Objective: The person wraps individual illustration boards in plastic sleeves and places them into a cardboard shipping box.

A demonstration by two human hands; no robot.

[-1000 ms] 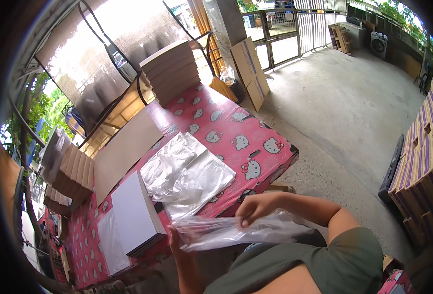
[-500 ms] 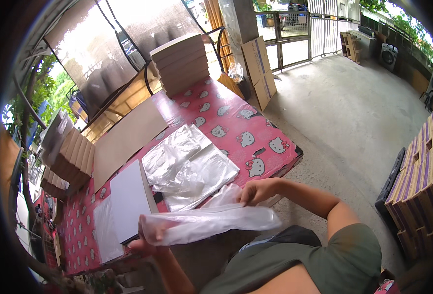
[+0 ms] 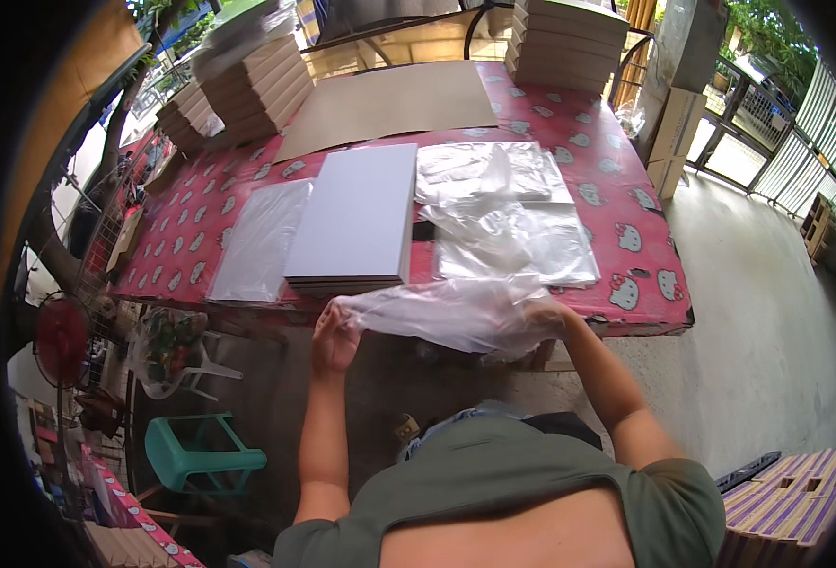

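Head camera: observed left hand closed on the left end of a crumpled translucent plastic bag. Found right hand at the opposite end, partly veiled by the film; cannot tell whether gripping or spread. Noted bag drawn out crosswise between both hands, in front of the near edge of a glossy pink cat-print table.

Recorded on the table, just beyond the left hand: a squared stack of rectangular boards with smooth white top. Found to its left a flat clear plastic sleeve, lying close beside; to its right, a loose spread of shiny clear plastic bags, rumpled on top.

Farther back, noted a broad flat sheet of brown cardboard. Logged at the far right corner a tall stack of thick tan boards; at the far left, another tan stack topped with clear plastic.

Off the table, recorded a teal plastic stool on the left, a round red fan farther left, and a purple-striped cardboard stack at lower right on grey concrete floor.
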